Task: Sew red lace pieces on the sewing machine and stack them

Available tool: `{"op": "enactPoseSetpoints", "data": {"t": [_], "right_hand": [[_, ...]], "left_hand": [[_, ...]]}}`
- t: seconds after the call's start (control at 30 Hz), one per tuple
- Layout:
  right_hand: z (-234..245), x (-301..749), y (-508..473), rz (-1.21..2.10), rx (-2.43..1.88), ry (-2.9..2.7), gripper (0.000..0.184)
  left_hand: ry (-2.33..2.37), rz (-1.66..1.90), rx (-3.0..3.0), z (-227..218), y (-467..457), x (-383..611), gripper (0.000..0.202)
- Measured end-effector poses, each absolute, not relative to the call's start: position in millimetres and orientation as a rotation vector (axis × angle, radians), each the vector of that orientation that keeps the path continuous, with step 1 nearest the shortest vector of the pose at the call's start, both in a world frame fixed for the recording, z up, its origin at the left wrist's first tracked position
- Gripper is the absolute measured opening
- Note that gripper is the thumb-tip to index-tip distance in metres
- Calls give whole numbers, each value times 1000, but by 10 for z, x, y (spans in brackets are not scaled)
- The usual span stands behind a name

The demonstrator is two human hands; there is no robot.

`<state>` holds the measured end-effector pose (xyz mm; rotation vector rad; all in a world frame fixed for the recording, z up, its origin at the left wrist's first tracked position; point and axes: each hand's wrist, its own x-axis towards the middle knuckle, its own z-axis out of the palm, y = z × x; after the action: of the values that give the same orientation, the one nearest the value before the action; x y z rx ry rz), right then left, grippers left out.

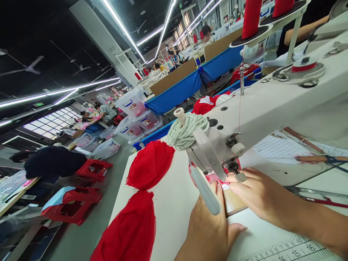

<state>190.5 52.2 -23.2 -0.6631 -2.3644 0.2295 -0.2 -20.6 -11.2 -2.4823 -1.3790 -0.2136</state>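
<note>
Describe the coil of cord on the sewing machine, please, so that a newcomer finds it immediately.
Look for the big white sewing machine at the right of the picture. At its left end sits a coil of pale green cord, looped around a cream peg. Its many thin strands set it apart from the red fabric pieces at lower left.

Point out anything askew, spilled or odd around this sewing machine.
A coil of pale cord sits atop the sewing machine, perhaps an odd place for it. The red fabric pieces have somewhat frayed-looking edges. No spill shows.
</note>
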Motion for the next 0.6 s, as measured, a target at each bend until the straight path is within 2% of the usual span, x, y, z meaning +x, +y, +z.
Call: {"op": "enactPoseSetpoints", "data": {"t": [0.43, 0.6], "right_hand": [[-329, 1920, 541, 110, -717, -2414, 33], [-338, 1909, 544, 53, -720, -2394, 39]], "left_hand": [[-1293, -196, -2362, -222, -217, -22, 83], [-1282, -160, -2333, -201, -214, -20, 85]]}}
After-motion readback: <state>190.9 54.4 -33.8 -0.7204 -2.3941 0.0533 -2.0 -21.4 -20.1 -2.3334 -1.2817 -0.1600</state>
